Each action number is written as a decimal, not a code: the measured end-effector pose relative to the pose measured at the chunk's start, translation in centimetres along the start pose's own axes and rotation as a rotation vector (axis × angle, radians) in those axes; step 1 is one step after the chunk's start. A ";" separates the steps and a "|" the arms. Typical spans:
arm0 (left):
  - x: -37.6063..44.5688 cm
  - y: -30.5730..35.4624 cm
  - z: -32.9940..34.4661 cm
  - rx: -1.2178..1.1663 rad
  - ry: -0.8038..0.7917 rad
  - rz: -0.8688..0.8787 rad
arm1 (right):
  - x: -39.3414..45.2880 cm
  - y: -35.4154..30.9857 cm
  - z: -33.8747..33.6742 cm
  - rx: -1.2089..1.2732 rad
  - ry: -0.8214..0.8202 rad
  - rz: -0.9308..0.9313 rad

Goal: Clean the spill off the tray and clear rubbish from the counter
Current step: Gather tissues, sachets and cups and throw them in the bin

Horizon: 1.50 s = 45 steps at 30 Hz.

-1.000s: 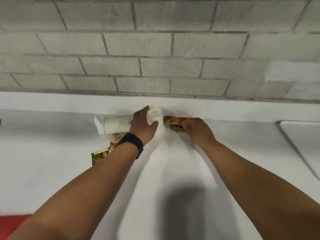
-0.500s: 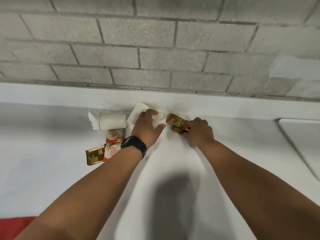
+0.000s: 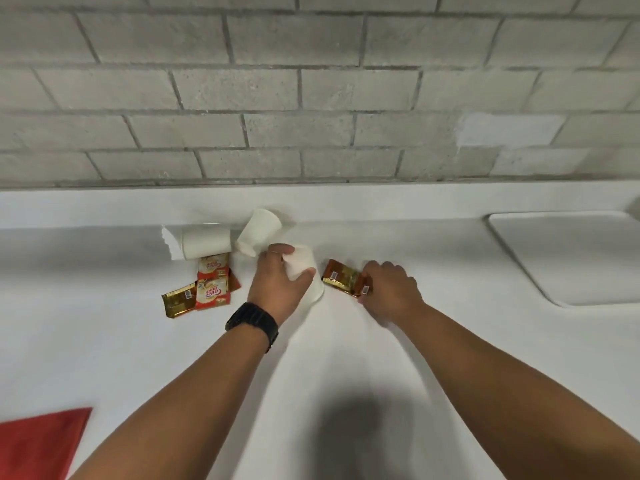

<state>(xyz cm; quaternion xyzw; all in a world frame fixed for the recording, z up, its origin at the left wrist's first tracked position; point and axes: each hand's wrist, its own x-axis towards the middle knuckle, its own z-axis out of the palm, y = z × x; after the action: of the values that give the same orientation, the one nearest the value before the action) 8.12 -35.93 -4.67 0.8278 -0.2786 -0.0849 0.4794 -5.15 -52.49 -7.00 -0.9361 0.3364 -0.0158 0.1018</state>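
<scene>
At the near left corner a red sheet (image 3: 40, 441) pokes into view on the white counter (image 3: 104, 341). Further back, a gold sachet (image 3: 178, 300) lies flat, its right edge tucked under two red-and-white coffee-mix sachets (image 3: 213, 282) that overlap each other. Just behind them a white paper roll (image 3: 204, 242) lies on its side against the raised back ledge, a torn flap sticking out at its left end. Leaning on the roll's right end is a tipped white paper cup (image 3: 259, 232), mouth toward the counter.

The left hand (image 3: 278, 289), a black watch (image 3: 252, 323) on its wrist, has its fingers and thumb curled round a second white paper cup (image 3: 300, 266). Just to the right, a gold-brown sachet (image 3: 341, 276) lies on the counter, and the right hand (image 3: 389, 291) pinches its near end, fingers bunched over it. Well to the right, a white sink basin (image 3: 571, 254) is sunk into the counter. A grey brick wall (image 3: 311, 91) runs behind everything.
</scene>
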 end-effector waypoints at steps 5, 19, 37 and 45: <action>-2.9 1.2 0.7 -0.089 -0.030 0.001 | -4.6 1.4 0.6 -0.122 0.074 -0.040; -8.5 8.1 6.9 -0.128 -0.211 0.102 | -14.3 10.6 -3.8 0.603 0.186 0.343; -28.1 26.2 31.3 -0.203 -0.658 0.360 | -38.6 36.4 -9.0 1.081 0.556 0.692; -39.6 31.6 41.7 -0.161 -0.911 0.493 | -51.3 48.3 -5.5 1.159 0.669 1.087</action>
<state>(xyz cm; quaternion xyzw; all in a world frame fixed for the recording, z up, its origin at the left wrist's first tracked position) -53.78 -57.76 -5.02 0.5771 -0.6382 -0.3422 0.3775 -75.57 -57.38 -9.35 -0.3917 0.6888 -0.4092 0.4524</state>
